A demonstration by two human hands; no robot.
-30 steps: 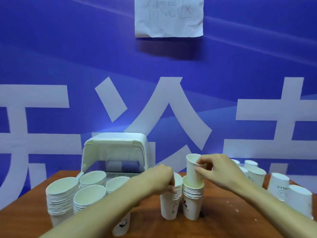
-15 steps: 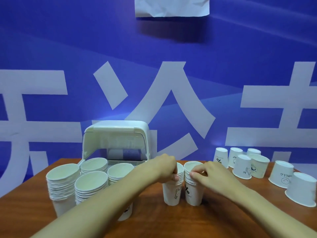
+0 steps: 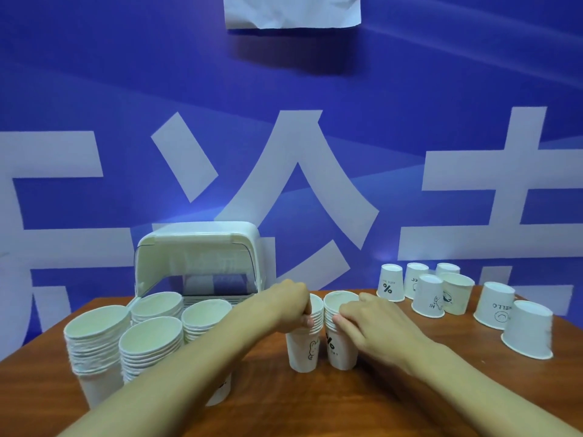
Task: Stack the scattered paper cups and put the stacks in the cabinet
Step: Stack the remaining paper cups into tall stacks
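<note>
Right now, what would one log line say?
left hand: grips left short stack | right hand: grips right short stack | loose cups: upside down | cabinet: behind tall stacks

You face a brown wooden table [image 3: 378, 405] with a reddish grain, which fills the lower part of the view. Behind the table's far edge a large blue printed banner [image 3: 94, 74] rises as a backdrop, crossed by paler blue diagonal bands. Big white characters run across it above the table: one [image 3: 47, 156] over the left end, one [image 3: 296, 137] over the middle, one [image 3: 504, 173] over the right end. The outer two are cut by the frame's sides. High above the table's middle you see a white sheet of paper [image 3: 291, 11] stuck flat on the banner, its top out of frame, with a dark shadow just beneath it.
</note>
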